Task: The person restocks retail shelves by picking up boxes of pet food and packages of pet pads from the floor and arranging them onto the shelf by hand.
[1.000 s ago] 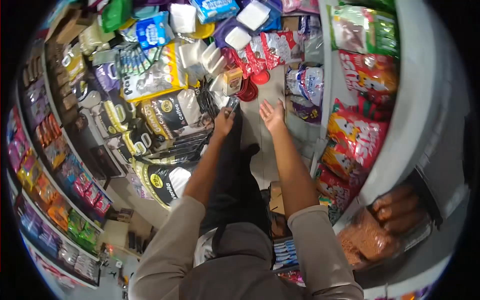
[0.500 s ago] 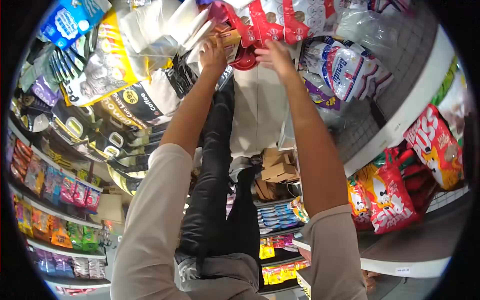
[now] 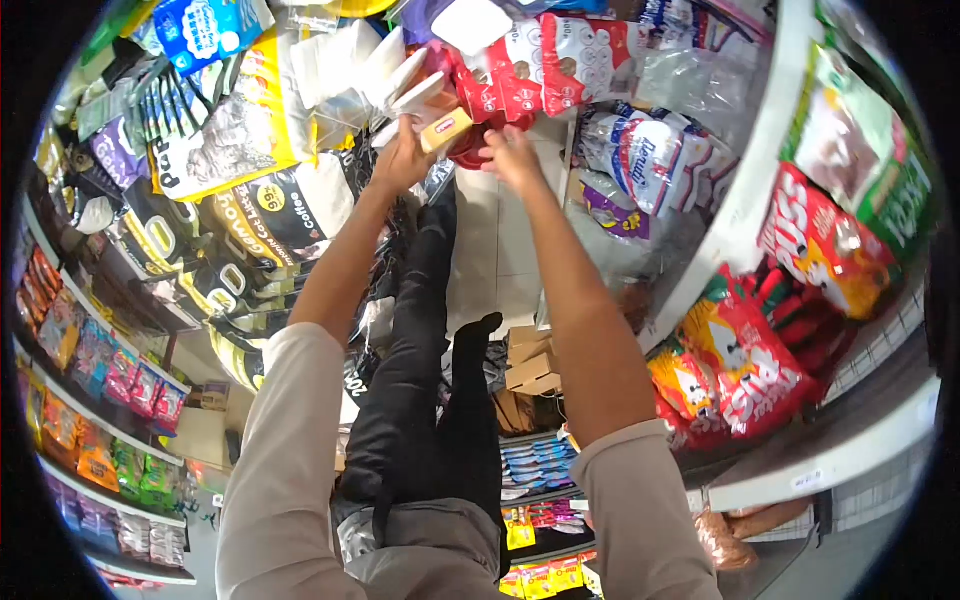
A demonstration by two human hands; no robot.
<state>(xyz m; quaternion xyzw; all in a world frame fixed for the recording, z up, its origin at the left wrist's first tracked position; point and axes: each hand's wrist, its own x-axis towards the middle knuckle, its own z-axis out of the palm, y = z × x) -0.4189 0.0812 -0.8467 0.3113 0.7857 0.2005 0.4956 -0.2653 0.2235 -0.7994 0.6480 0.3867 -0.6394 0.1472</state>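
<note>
From where I stand, the coffee litter bag (image 3: 290, 205) lies left of the red dishes (image 3: 467, 156). The right hand (image 3: 512, 160) hovers, fingers loose, apparently empty; the left hand (image 3: 403, 162) seems to grip the yellow box (image 3: 446, 130) between them. Picking up looks underway, calling for a secure hold.

The single head view looks from above the black trousers (image 3: 400, 395), forward and down, rather near, reaching widely on both sides of them.

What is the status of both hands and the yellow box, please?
Left hand at yellow box, grip unclear. Right hand open beside red container. White items crowd the box.
</note>
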